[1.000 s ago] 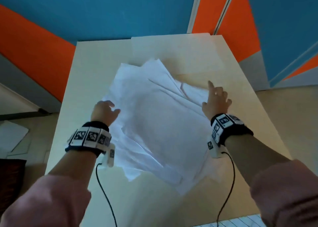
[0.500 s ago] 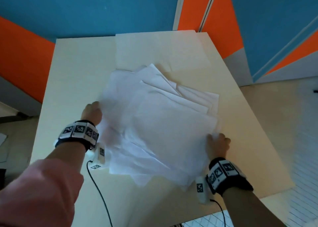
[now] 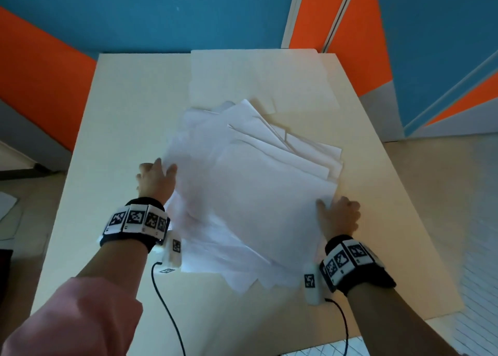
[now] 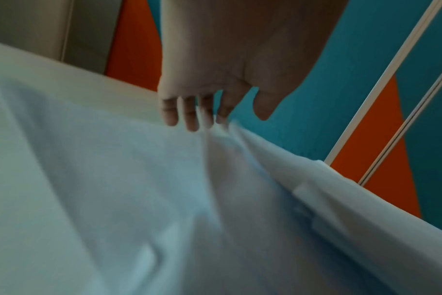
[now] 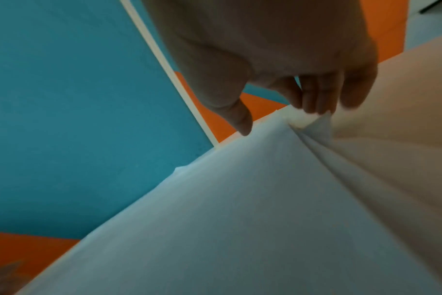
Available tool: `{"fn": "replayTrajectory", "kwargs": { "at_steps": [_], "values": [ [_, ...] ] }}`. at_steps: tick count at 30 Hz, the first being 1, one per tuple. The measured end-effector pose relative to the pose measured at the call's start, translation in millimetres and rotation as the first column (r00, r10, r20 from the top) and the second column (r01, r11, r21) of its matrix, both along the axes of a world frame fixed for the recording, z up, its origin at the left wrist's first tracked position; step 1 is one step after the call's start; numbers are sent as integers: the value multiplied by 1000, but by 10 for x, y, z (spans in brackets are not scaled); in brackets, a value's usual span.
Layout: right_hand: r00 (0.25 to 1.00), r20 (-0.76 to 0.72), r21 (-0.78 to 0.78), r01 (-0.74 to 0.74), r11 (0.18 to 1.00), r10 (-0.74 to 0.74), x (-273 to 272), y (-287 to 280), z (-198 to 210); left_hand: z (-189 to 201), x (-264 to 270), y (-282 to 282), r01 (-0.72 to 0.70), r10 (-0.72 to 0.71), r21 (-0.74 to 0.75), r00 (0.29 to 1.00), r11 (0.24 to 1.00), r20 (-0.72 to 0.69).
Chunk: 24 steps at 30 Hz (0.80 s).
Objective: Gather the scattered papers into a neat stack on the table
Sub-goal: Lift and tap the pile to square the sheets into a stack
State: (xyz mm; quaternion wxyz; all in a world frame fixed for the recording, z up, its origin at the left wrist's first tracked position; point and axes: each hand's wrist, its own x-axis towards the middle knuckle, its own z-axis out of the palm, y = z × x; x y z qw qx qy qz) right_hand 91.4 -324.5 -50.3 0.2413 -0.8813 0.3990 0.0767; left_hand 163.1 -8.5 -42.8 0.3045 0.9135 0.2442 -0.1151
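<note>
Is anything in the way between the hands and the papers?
No, nothing visible. The left hand already touches the left edge of the papers, and the right hand touches their right edge. The sheets lie fanned out on the table, with bare tabletop around them.

Teal wall point(image 3: 167, 13) across the top of the frame, cut by slanted orange panels point(image 3: 40, 59) at left and upper right; pale vertical trim strip point(image 3: 292, 13) right of centre; beige floor point(image 3: 444, 180) at right; light wooden table point(image 3: 129, 107) filling the middle
</note>
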Motion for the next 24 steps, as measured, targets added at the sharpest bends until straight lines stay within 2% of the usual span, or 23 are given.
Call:
{"fn": "replayTrajectory", "kwargs": {
  "at_steps": [2,4,6,8,11,17,19,21,24],
  "values": [
    [995,43,-92,-81,992,85,156,-27,138,62,-103,57,-61,59,21,996,998,64],
    [965,89,-96,-238,967,246,381,-26,222,120,-264,90,-144,143,-2,981,990,130],
    [909,74,-83,-405,910,411,666,-2,254,153,-463,61,-166,169,-32,975,986,145],
    [853,33,-50,-519,854,520,952,27,247,149,-688,-16,-143,145,-39,987,989,69],
    [783,-51,-7,-621,783,620,1232,37,125,107,-995,-106,-144,142,-7,979,990,-144],
    [739,-172,1,-661,750,651,1475,-69,68,24,-1212,-117,-143,134,-9,946,990,-295],
    [717,-211,31,-675,737,665,1518,-66,140,14,-1192,-95,-93,84,-16,951,996,-296],
    [720,-169,133,-660,739,673,1504,-72,179,-7,-1144,-82,-68,65,0,955,998,-289],
    [733,-147,298,-607,736,664,1414,-117,192,-75,-949,-70,-80,85,32,982,996,-170]
  ]
}}
